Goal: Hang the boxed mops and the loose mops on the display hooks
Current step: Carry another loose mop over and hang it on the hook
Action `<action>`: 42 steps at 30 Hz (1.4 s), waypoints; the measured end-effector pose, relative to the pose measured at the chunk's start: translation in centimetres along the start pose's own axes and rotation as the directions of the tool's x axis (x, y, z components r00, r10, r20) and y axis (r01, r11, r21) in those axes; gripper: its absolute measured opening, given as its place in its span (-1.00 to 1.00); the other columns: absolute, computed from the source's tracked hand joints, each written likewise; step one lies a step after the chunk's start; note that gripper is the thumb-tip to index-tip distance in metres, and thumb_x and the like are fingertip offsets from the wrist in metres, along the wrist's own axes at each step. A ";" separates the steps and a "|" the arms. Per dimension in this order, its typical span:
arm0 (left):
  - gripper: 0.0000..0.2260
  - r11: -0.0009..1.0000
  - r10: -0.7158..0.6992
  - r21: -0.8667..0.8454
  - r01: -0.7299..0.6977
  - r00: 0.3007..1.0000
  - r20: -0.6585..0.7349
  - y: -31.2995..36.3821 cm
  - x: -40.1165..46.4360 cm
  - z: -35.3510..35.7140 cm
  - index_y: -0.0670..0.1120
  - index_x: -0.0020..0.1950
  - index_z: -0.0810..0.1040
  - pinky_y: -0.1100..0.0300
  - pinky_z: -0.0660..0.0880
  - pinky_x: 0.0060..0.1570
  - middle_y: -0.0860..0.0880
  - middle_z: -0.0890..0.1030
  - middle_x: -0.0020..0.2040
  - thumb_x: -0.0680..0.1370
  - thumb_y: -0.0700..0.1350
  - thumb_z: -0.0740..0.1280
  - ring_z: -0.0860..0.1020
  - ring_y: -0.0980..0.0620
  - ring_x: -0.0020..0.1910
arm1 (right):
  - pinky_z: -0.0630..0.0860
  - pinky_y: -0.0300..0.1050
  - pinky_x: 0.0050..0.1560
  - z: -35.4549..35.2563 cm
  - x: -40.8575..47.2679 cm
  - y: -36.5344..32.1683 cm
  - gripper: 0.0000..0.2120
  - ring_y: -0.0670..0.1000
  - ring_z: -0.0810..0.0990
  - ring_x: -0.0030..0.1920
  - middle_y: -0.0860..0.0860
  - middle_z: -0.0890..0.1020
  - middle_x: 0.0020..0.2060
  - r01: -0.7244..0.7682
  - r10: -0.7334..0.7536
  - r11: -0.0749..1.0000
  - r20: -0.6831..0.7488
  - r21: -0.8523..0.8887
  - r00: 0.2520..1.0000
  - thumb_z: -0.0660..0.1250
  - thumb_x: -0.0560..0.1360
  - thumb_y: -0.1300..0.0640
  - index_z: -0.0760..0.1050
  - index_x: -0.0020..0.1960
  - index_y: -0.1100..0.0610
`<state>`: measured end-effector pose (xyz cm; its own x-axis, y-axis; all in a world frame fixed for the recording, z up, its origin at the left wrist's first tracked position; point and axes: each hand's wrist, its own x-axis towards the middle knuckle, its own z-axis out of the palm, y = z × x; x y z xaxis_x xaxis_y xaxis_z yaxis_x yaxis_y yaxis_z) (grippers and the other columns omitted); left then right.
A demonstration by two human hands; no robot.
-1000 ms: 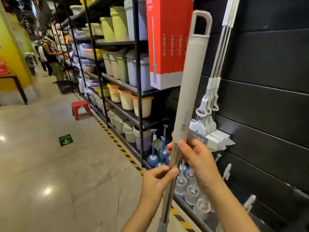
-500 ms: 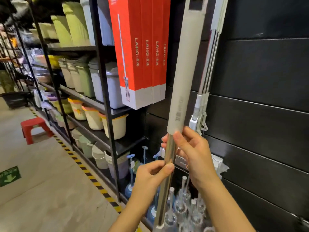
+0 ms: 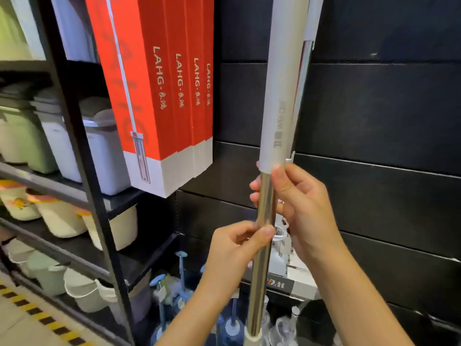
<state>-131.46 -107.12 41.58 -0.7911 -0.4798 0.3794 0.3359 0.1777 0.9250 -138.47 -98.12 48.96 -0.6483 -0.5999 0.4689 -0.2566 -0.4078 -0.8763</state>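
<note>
Fingers of my left hand pinch the shiny metal pole of the loose mop, and my right hand closes around the same pole just above, at the lower end of its grey sleeve. I hold this mop upright, close before the black slat wall. Left of the mop hang 4 red mop boxes.

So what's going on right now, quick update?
Both hands on the loose mop: left hand pinching the steel pole, right hand gripping under the grey sleeve. Top loop out of view. Hung mop close behind it.
</note>
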 end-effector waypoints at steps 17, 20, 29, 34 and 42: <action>-0.40 0.983 0.177 -0.096 -0.155 0.942 0.285 4.1 15.6 -3.4 -0.33 -0.23 0.59 -0.17 0.56 -0.10 -0.41 0.54 -0.23 0.33 0.27 0.34 0.54 -0.37 -0.18 | 0.61 -0.18 -0.21 2.4 12.6 -3.7 -0.75 -0.02 0.66 -0.29 0.05 0.68 -0.26 0.137 -0.193 0.971 -0.305 -0.195 0.932 0.29 0.40 -0.07 0.62 -0.11 0.08; -0.36 0.977 0.206 -0.112 -0.182 0.939 0.276 4.9 17.4 -2.8 -0.37 -0.20 0.58 -0.02 0.60 -0.13 -0.41 0.54 -0.21 0.35 0.28 0.35 0.54 -0.34 -0.19 | 0.60 -0.18 -0.17 1.7 14.4 -4.4 -0.73 -0.02 0.67 -0.26 0.05 0.68 -0.24 0.141 -0.210 0.963 -0.313 -0.229 0.926 0.29 0.43 -0.08 0.61 -0.04 0.08; -0.31 0.983 0.156 -0.142 -0.115 0.932 0.327 6.8 22.1 -0.8 -0.38 -0.11 0.59 0.12 0.60 -0.18 -0.41 0.49 -0.23 0.33 0.31 0.39 0.47 -0.05 -0.29 | 0.62 -0.17 -0.15 -0.9 18.4 -6.8 -0.69 0.02 0.68 -0.23 0.10 0.70 -0.20 0.205 -0.288 0.932 -0.269 -0.298 0.919 0.30 0.48 -0.04 0.64 -0.04 0.19; -0.28 0.989 0.122 -0.120 -0.087 0.941 0.315 7.8 24.2 0.4 -0.31 -0.13 0.63 0.08 0.55 -0.16 -0.17 0.51 -0.27 0.23 0.39 0.41 0.47 -0.01 -0.31 | 0.60 -0.17 -0.18 -2.1 20.1 -7.9 -0.65 0.03 0.68 -0.25 0.13 0.70 -0.22 0.238 -0.319 0.924 -0.259 -0.298 0.912 0.31 0.44 -0.06 0.64 -0.01 0.21; -0.49 0.978 0.181 -0.160 -0.135 0.930 0.319 10.1 26.1 1.9 -0.19 -0.27 0.68 -0.07 0.60 -0.09 -0.19 0.51 -0.33 0.28 0.29 0.41 0.54 -0.02 -0.31 | 0.58 -0.23 -0.28 -3.0 22.3 -9.9 -0.64 0.04 0.68 -0.29 0.14 0.70 -0.24 0.303 -0.391 0.895 -0.247 -0.328 0.887 0.31 0.41 -0.06 0.64 -0.06 0.22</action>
<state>-149.70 -116.28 60.86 -0.8386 -0.1398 0.5265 0.5169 0.1008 0.8501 -152.53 -105.39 67.71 -0.6514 -0.2026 0.7312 -0.6613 -0.3210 -0.6780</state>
